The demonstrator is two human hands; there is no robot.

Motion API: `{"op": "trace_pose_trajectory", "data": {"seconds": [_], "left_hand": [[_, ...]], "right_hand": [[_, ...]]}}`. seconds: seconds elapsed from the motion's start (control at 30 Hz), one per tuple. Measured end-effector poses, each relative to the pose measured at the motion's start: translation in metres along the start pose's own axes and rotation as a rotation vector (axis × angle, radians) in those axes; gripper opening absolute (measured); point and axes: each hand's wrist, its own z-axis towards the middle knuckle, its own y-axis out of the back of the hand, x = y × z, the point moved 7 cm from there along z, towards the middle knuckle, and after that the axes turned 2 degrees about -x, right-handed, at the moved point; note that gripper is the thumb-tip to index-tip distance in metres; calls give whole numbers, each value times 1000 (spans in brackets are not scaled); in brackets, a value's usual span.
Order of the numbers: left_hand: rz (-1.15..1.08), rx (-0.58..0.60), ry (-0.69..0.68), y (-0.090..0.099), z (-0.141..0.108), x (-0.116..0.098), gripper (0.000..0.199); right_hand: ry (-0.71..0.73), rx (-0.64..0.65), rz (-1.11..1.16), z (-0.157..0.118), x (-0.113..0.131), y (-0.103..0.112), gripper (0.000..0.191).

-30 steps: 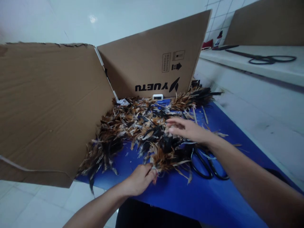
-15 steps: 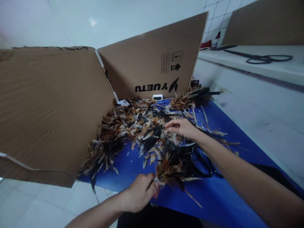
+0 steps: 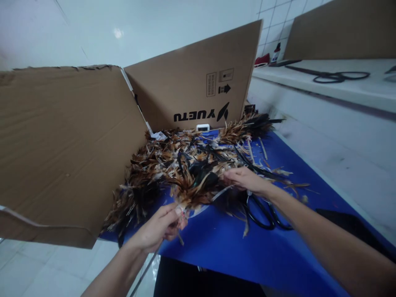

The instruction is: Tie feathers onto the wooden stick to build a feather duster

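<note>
My left hand point(image 3: 162, 227) is closed around the base of a bunch of brown and black feathers point(image 3: 194, 187), near the front edge of the blue tabletop point(image 3: 222, 243). The bunch points away and to the right, over the feather pile. At its right side, my right hand point(image 3: 249, 181) has its fingers pinched together on feathers; the fingertips are partly hidden. Black-handled scissors point(image 3: 262, 214) lie just below my right wrist, their blades covered by feathers. A wide pile of loose feathers point(image 3: 145, 165) spreads behind and left of both hands.
Cardboard panels point(image 3: 68, 144) stand to the left and at the back. A small white device with a dark display point(image 3: 203, 128) sits by the back panel. Another feather bunch point(image 3: 247, 126) lies at the back right. More scissors point(image 3: 337, 77) and a small bottle point(image 3: 276, 53) are on the white ledge.
My left hand has moved left and slightly up, and the bunch in it has swung over to the pile. My right hand has shifted a little right and down, uncovering more of the scissors' handles.
</note>
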Motion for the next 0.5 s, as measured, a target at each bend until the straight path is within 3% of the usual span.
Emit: {"op": "trace_pose_trajectory", "data": {"seconds": [0.17, 0.3, 0.5], "left_hand": [[-40, -24, -52, 6, 10, -6, 32], [-66, -73, -98, 10, 23, -11, 32], [-99, -138, -155, 23, 53, -14, 30]], "right_hand": [[105, -201, -358, -9, 11, 50, 42], [146, -136, -528, -23, 7, 54, 38], [89, -43, -723, -43, -14, 58, 33]]}}
